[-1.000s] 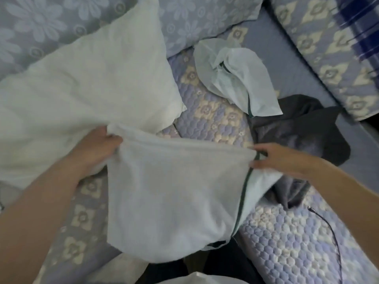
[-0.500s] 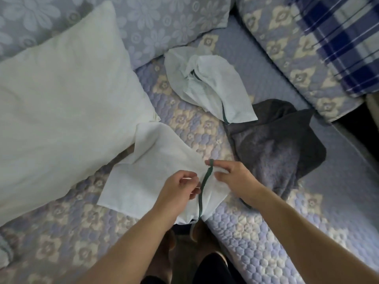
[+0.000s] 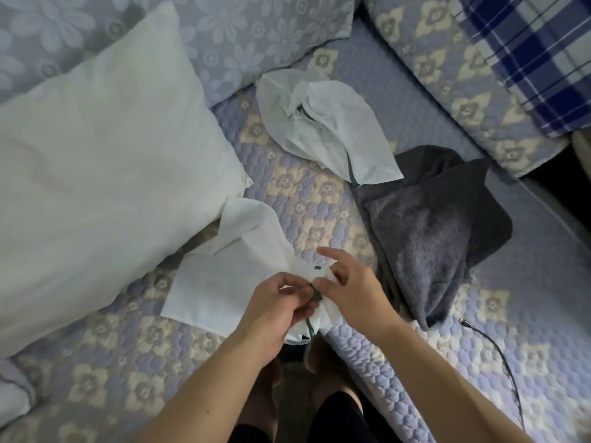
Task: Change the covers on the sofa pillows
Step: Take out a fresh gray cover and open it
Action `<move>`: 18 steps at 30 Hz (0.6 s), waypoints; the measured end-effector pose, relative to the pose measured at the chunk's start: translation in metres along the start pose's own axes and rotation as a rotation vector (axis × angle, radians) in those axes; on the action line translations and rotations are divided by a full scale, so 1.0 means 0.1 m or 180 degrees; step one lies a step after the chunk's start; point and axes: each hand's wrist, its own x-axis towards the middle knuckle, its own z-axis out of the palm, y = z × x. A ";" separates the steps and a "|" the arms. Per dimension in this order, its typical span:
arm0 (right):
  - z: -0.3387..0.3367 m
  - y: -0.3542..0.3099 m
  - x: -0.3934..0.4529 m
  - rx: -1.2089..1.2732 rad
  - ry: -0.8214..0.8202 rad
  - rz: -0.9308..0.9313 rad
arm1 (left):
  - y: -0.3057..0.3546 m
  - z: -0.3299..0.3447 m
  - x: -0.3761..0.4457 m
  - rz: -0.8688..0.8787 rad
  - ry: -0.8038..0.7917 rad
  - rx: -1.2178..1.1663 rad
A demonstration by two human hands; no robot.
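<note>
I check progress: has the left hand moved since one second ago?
Yes. The left hand left the corner beside the white pillow and went right to the cover's green zipper edge, meeting the right hand.

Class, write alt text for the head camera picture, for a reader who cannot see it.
Two bare hands, the left hand and the right hand, pinch the green-edged opening of a white cover on a quilted sofa. A bare white pillow lies to the left; a second white cover and a grey cloth lie beyond.
</note>
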 end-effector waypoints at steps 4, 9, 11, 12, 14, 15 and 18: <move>0.16 -0.02 -0.04 0.0214 0.0354 0.0325 | -0.05 -0.03 -0.05 0.0384 0.0108 0.0526; 0.16 -0.11 -0.06 -0.0015 0.0585 0.0360 | -0.07 -0.09 -0.01 0.0440 0.0193 0.0711; 0.14 -0.13 -0.05 -0.0342 0.0780 0.0272 | -0.08 -0.10 0.01 0.0375 0.0055 0.0649; 0.15 -0.16 -0.06 -0.0446 0.0826 0.0254 | -0.08 -0.10 0.02 0.0417 0.0034 0.0751; 0.10 -0.25 -0.04 -0.0461 0.1020 0.0256 | -0.13 -0.11 0.03 0.0637 0.0165 0.1408; 0.04 -0.32 -0.01 -0.0370 0.1188 0.0257 | -0.19 -0.15 0.03 0.0734 0.0265 0.1814; -0.26 -0.68 0.06 -0.0262 0.1816 0.0137 | -0.52 -0.41 0.03 0.0621 0.0350 0.2195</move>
